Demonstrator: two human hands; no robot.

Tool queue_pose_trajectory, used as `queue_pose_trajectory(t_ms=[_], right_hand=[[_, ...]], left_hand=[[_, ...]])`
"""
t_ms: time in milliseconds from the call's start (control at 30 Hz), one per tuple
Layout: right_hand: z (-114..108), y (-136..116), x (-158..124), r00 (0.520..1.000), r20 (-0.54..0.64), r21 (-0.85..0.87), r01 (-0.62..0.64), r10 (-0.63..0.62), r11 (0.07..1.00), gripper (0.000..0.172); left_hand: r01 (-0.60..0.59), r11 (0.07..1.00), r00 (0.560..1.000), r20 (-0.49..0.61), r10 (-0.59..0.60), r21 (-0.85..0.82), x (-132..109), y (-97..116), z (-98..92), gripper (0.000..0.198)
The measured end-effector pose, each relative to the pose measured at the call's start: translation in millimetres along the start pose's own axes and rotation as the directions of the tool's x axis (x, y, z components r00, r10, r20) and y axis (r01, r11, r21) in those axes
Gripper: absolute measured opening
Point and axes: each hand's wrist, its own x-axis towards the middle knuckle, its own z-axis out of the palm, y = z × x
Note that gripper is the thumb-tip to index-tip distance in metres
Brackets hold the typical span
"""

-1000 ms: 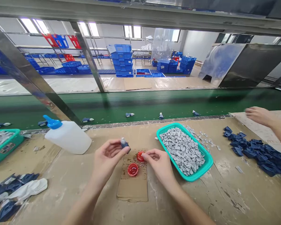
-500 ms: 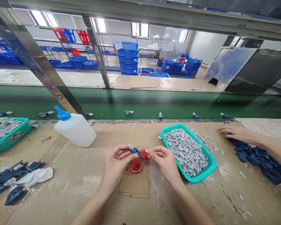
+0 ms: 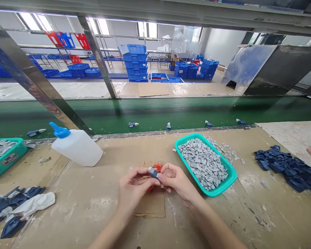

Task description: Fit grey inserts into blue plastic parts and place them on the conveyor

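Factory workbench (image 3: 67,207) with a worn tan top; green conveyor belt (image 3: 155,114) beyond. Head view: a small dark-blue plastic part (image 3: 153,173) with a grey tip sits between both hands, over a red cap (image 3: 158,168). Its long axis slants, grey end up-left. Left hand (image 3: 136,183): fingers curled, pinching it. Right hand (image 3: 175,178): fingers pressed together against its blue end. Looks light and stiff, best held by the body.

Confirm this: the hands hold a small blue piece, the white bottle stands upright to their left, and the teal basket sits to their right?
No: the head view shows the white bottle lying on its side, not upright. The left hand and right hand hold the small blue piece, with the teal basket to their right.
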Motion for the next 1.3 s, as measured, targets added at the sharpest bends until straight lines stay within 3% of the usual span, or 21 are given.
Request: queue_pose_trajectory(t_ms=[167, 233, 267, 333, 367, 400, 467, 567, 667, 733, 833, 933, 1033, 1167, 1300], right_hand=[[-7, -17, -8, 0.996, 0.049, -0.126, 0.085, -0.079, 0.988, 0.031], [-21, -29, -13, 0.98, -0.058, -0.337, 0.16, -0.19, 0.928, 0.026], [-31, -34, -15, 0.951, -0.15, -0.485, 0.168, -0.271, 0.858, 0.024], [-56, -41, -19, 0.819, -0.334, -0.772, 0.046, -0.467, 0.634, 0.02], [-69, -42, -20, 0.766, -0.364, -0.858, -0.054, -0.529, 0.511, 0.018], [-80, -41, -20, 0.745, -0.369, -0.901, -0.138, -0.555, 0.412, 0.016], [-96, -37, -18, 0.743, -0.367, -0.927, -0.239, -0.56, 0.29, 0.012], [-98, -31, -13, 0.748, -0.377, -0.926, -0.308, -0.546, 0.217, 0.009], [-89, -29, -9, 0.756, -0.387, -0.921, -0.351, -0.528, 0.172, 0.011], [-86, -29, -8, 0.758, -0.388, -0.921, -0.343, -0.524, 0.186, 0.013], [-88, -31, -9, 0.752, -0.386, -0.919, -0.264, -0.535, 0.292, 0.017], [-86, -35, -12, 0.78, -0.327, -0.898, -0.082, -0.533, 0.432, 0.026], [-75, -40, -15, 0.798, -0.24, -0.794, 0.167, -0.553, 0.585, 0.022], [-57, -41, -18, 0.836, -0.201, -0.597, 0.31, -0.511, 0.74, 0.015], [-39, -36, -19, 0.853, -0.077, -0.593, 0.378, -0.517, 0.711, 0.013]], left_hand=[[-0.035, 0.998, 0.988, 0.155, 0.026, 0.057, 3, 10, -0.3, 0.021], [-0.106, 0.985, 0.974, 0.213, 0.076, 0.133, 6, 18, -0.6, 0.021], [-0.161, 0.968, 0.967, 0.226, 0.116, 0.194, 10, 22, -1.2, 0.022], [-0.286, 0.895, 0.947, 0.246, 0.209, 0.342, 22, 30, -3.2, 0.025], [-0.347, 0.843, 0.931, 0.264, 0.254, 0.411, 32, 33, -4.4, 0.028], [-0.406, 0.779, 0.909, 0.298, 0.29, 0.478, 45, 35, -5.5, 0.031], [-0.514, 0.605, 0.856, 0.404, 0.322, 0.608, 77, 36, -6.5, 0.035], [-0.573, 0.256, 0.818, 0.523, 0.241, 0.778, 136, 28, -2.5, 0.039], [-0.544, 0.151, 0.835, 0.515, 0.192, 0.825, 191, 13, 7.2, 0.039], [-0.518, 0.126, 0.848, 0.489, 0.203, 0.846, 217, 4, 15.1, 0.039], [-0.457, 0.103, 0.869, 0.419, 0.264, 0.883, 240, -5, 28.0, 0.038], [-0.394, 0.116, 0.888, 0.346, 0.301, 0.912, 248, -12, 42.0, 0.036], [-0.367, 0.161, 0.912, 0.321, 0.254, 0.916, 250, -17, 54.3, 0.032], [-0.366, 0.284, 0.922, 0.303, 0.243, 0.886, 240, -17, 58.0, 0.028], [-0.399, 0.467, 0.91, 0.276, 0.31, 0.789, 193, -8, 41.2, 0.027]])
